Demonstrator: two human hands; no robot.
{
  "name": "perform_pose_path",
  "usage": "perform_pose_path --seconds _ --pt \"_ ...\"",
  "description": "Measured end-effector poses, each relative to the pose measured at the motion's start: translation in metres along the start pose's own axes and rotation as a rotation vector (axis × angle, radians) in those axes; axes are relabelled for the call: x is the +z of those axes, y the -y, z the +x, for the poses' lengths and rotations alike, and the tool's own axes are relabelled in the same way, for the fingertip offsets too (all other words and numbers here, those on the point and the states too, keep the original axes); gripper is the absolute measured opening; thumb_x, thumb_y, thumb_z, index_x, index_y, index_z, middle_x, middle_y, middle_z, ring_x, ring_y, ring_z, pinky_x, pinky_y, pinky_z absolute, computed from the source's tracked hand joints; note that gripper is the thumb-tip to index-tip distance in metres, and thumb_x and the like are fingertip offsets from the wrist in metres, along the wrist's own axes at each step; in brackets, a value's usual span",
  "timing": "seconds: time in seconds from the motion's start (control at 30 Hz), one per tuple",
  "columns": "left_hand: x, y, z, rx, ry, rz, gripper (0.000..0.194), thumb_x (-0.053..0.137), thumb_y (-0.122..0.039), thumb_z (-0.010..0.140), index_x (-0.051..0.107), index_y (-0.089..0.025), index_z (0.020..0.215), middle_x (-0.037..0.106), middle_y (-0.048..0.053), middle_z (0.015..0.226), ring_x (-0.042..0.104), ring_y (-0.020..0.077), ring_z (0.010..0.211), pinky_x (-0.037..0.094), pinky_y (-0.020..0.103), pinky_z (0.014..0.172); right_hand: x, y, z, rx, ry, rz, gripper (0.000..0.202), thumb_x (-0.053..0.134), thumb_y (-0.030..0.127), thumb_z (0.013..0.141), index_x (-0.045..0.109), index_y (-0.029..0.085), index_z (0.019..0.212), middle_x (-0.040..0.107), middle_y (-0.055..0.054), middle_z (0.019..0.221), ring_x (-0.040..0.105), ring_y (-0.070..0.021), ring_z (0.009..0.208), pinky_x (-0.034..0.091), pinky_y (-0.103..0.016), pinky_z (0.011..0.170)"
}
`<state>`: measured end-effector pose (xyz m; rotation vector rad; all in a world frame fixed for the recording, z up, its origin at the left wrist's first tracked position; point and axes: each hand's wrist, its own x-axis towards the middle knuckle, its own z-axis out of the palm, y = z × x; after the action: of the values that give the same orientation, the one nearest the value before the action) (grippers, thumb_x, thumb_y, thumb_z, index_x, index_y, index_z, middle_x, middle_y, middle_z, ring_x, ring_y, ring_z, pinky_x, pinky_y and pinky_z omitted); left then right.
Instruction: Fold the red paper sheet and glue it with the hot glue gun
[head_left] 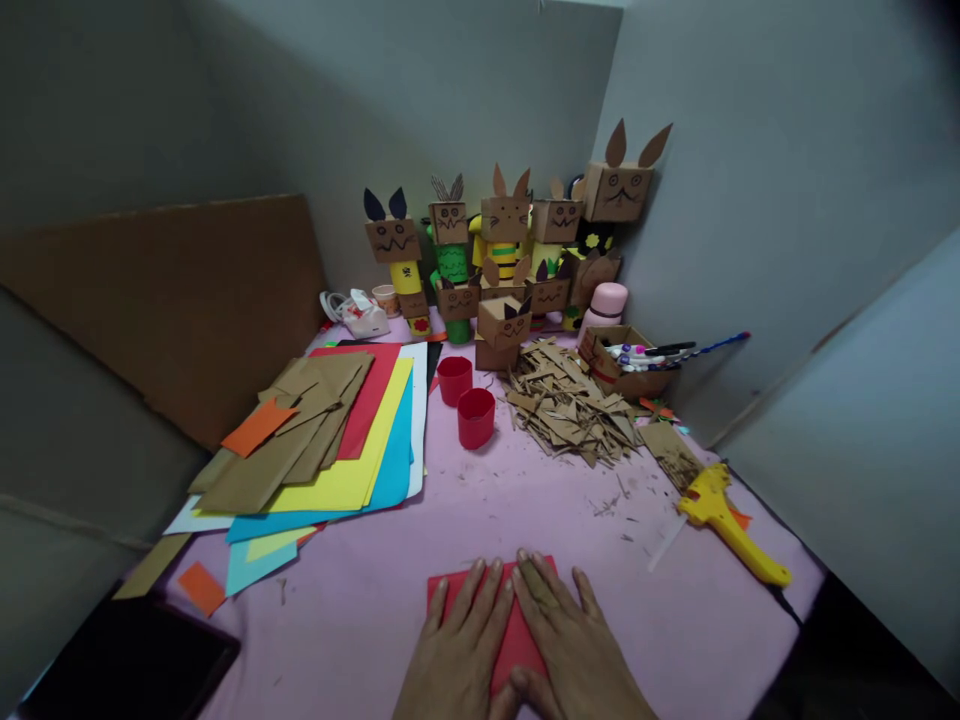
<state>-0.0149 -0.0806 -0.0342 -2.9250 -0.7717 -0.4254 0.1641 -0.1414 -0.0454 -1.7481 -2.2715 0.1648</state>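
A sheet of red paper (519, 640) lies flat at the near edge of the pink-covered table. My left hand (461, 645) rests on its left part, palm down with fingers stretched out. My right hand (566, 640) lies flat on the right part, fingers spread. A small brownish strip (538, 582) shows at the fingers of my right hand; whether it is under or around them I cannot tell. Both thumbs come close together at the bottom, and much of the paper is hidden. Beyond the hands stand two red paper cups or rings (475, 420).
Coloured paper and cardboard sheets (390, 440) are stacked at left, near a dark flat object (142, 660). Cardboard scraps (570, 405) are heaped mid-right. A yellow glue gun (739, 535) lies at right, below a pen box (626, 365). Several cardboard animal figures (506, 220) stand at the back.
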Motion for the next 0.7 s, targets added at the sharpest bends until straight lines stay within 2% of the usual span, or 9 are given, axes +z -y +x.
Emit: perform_pose_path --seconds 0.13,0.3,0.4,0.53,0.7 --pt "0.001 0.000 0.002 -0.021 -0.002 -0.028 0.069 0.040 -0.047 0.085 0.011 -0.020 0.142 0.045 0.008 0.137 0.043 0.0278 0.122 0.030 0.039 0.097 0.000 -0.003 -0.002 0.028 0.045 0.025 0.071 0.040 0.053 0.084 0.007 0.022 0.139 0.024 -0.008 0.143 0.032 -0.0321 0.130 0.035 -0.057 0.097" --pt "-0.003 0.002 0.000 -0.021 -0.032 -0.005 0.078 0.042 -0.054 0.083 0.008 -0.015 0.142 0.050 0.011 0.133 0.046 0.0280 0.120 0.031 0.039 0.096 -0.008 -0.002 -0.002 0.119 0.112 0.057 0.077 0.038 0.062 0.080 0.010 0.019 0.139 0.017 -0.010 0.144 0.026 -0.0327 0.132 0.034 -0.060 0.098" --pt "-0.009 0.006 -0.009 -0.061 0.008 0.009 0.082 0.042 -0.058 0.081 0.007 -0.016 0.142 0.047 0.013 0.135 0.046 0.0284 0.120 0.035 0.039 0.094 -0.016 -0.002 -0.002 0.126 0.176 0.066 0.079 0.033 0.065 0.080 0.016 0.014 0.138 0.017 -0.014 0.143 0.025 -0.0350 0.131 0.033 -0.063 0.097" --pt "-0.020 0.013 -0.024 -0.134 0.058 -0.030 0.081 0.045 -0.055 0.081 0.008 -0.018 0.142 0.042 0.013 0.137 0.044 0.0275 0.123 0.039 0.038 0.095 -0.025 -0.009 -0.007 0.145 0.212 0.065 0.073 0.031 0.060 0.084 0.018 0.011 0.137 0.019 -0.016 0.142 0.026 -0.0347 0.131 0.031 -0.064 0.097" --pt "-0.040 0.022 -0.029 -0.221 0.203 -0.205 0.063 0.045 -0.042 0.086 0.017 -0.027 0.140 0.035 0.008 0.142 0.039 0.0238 0.127 0.038 0.044 0.099 -0.031 -0.017 -0.014 0.166 0.226 0.093 0.065 0.032 0.051 0.087 0.022 0.012 0.138 0.022 -0.013 0.144 0.024 -0.0305 0.133 0.028 -0.061 0.101"
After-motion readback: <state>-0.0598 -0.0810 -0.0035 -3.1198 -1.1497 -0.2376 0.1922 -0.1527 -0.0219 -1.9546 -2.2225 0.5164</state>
